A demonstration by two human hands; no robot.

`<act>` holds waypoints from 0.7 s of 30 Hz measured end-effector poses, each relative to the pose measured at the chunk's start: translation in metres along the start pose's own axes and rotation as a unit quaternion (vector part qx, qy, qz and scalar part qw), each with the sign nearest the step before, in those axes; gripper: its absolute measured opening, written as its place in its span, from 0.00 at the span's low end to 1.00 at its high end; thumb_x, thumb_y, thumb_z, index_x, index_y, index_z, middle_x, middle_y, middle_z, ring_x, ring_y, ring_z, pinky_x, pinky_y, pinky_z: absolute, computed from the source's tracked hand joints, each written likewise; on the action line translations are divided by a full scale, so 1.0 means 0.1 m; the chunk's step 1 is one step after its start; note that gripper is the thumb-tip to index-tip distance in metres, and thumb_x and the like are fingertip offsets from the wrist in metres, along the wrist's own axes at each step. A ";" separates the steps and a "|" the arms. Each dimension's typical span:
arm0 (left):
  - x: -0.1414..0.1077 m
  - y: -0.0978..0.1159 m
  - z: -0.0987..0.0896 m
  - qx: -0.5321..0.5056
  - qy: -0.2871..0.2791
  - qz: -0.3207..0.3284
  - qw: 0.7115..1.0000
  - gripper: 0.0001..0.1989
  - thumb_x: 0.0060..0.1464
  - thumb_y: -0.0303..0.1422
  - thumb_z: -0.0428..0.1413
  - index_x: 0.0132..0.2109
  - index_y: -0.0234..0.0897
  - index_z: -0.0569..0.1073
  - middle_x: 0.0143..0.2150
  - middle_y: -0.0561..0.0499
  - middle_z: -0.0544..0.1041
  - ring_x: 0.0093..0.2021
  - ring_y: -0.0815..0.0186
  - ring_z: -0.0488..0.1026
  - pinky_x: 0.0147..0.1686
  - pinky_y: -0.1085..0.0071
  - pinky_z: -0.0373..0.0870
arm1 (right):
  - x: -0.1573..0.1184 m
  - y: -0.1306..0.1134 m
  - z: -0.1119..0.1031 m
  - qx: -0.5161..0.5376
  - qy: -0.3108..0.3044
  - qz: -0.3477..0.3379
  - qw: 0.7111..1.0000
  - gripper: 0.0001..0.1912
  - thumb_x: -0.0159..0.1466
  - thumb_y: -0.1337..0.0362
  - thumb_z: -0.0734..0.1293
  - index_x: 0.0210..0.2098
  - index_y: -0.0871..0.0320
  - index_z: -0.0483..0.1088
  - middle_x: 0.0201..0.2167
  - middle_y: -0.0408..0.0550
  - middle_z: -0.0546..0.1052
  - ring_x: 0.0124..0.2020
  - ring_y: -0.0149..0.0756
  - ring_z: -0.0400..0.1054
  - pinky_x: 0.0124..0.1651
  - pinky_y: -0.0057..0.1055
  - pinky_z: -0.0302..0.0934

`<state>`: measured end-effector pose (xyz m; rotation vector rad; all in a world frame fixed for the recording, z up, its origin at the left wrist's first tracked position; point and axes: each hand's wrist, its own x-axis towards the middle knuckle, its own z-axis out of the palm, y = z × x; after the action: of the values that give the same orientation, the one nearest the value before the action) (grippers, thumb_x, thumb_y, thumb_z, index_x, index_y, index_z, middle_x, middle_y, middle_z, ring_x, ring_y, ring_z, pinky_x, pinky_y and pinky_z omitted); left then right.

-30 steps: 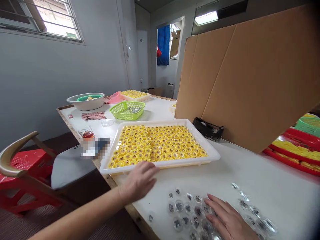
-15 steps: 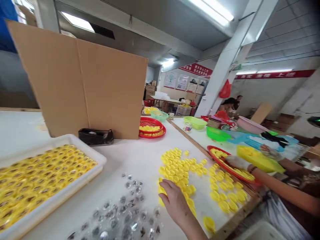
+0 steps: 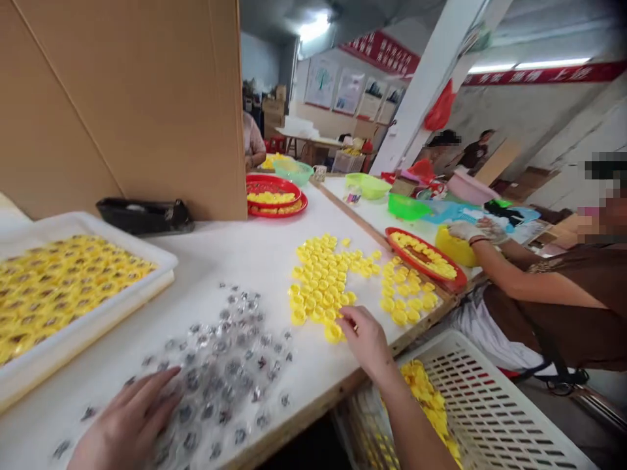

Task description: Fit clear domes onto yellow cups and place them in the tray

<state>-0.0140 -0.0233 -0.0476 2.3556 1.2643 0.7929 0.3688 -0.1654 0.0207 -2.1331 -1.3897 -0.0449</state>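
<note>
At the lower left my left hand [image 3: 130,421] rests among clear, faceted plastic pieces [image 3: 228,365] with dark centres. Its fingers are stretched out, and its fingertips touch or hover just over the pieces; I cannot tell which. My right hand [image 3: 365,341] pinches the edge of a small round yellow cup [image 3: 334,331] between thumb and fingers, at the near side of a spread of similar yellow cups [image 3: 318,274] on the white table [image 3: 235,254].
A white tray [image 3: 164,269] of filled yellow cups lies left, near a black tape dispenser [image 3: 144,215] and cardboard panel [image 3: 186,117]. Red plates [image 3: 274,189] stand behind. A co-worker's gloved hands [image 3: 463,230] handle a yellow basin at right. Below is a white crate [image 3: 494,391].
My left hand has come into view over the clear pieces. My right hand now pinches a yellow cup. The view has tilted down, and the co-worker's hand has left the red plate.
</note>
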 end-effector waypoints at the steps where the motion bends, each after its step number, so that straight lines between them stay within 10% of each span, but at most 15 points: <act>1: -0.01 0.03 -0.03 0.012 -0.016 -0.008 1.000 0.18 0.52 0.46 0.53 0.46 0.45 0.75 0.46 0.47 0.76 0.36 0.59 0.76 0.37 0.68 0.74 | 0.00 0.04 0.01 -0.005 -0.014 0.011 1.000 0.08 0.62 0.67 0.60 0.39 0.58 0.69 0.35 0.48 0.73 0.36 0.35 0.69 0.41 0.32 0.64; 21: 0.02 0.81 -0.28 -0.058 0.026 -0.055 0.996 0.11 0.56 0.38 0.51 0.43 0.42 0.74 0.45 0.46 0.72 0.34 0.65 0.70 0.22 0.76 0.69 | -0.10 -0.11 0.17 -0.171 -0.139 -0.014 0.975 0.04 0.59 0.67 0.64 0.35 0.55 0.68 0.35 0.45 0.68 0.33 0.34 0.66 0.31 0.29 0.54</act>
<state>0.0214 -0.0641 0.0187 2.1681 1.3200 0.8736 0.3499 -0.1620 0.0083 -2.4776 -1.6732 0.0042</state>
